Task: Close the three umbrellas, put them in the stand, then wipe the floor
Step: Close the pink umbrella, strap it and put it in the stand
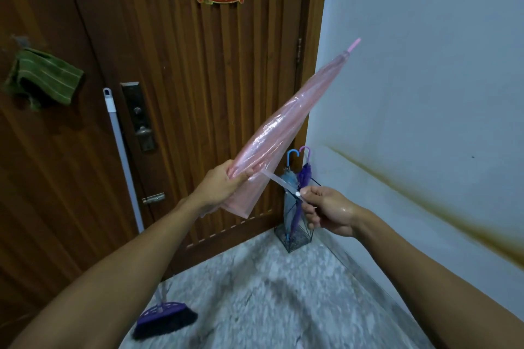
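While both hands work in front of the door, the scene reads as follows.

Left hand: the left hand [219, 184] is wrapped around the lower, loose end of the pink umbrella [286, 125], fingers pressed onto the gathered canopy.

Right hand: the right hand [329, 211] pinches the clear closing strap [280, 183] between thumb and forefinger, near its white snap button; the other fingers are curled.

Pink umbrella: folded, translucent, held in the air and tilted, with its pink tip pointing up and to the right toward the wall; its lower canopy edge hangs loose below the left hand.

Closing strap: runs from the canopy beside the left hand down to the right hand; it is drawn out, not wrapped around the canopy.

Stand: the wire umbrella stand [295, 244] sits on the floor in the corner between door and wall.

Stand contents: a blue umbrella [289, 195] and a purple umbrella [305, 173], both folded, stand inside, hooked handles up.

Floor: the grey marbled floor [269, 292] carries a purple broom head [164, 317] at lower left.

Door: the brown wooden door [184, 65] has a green cloth [45, 76] hanging at left and a white pole [122, 156] leaning against it.
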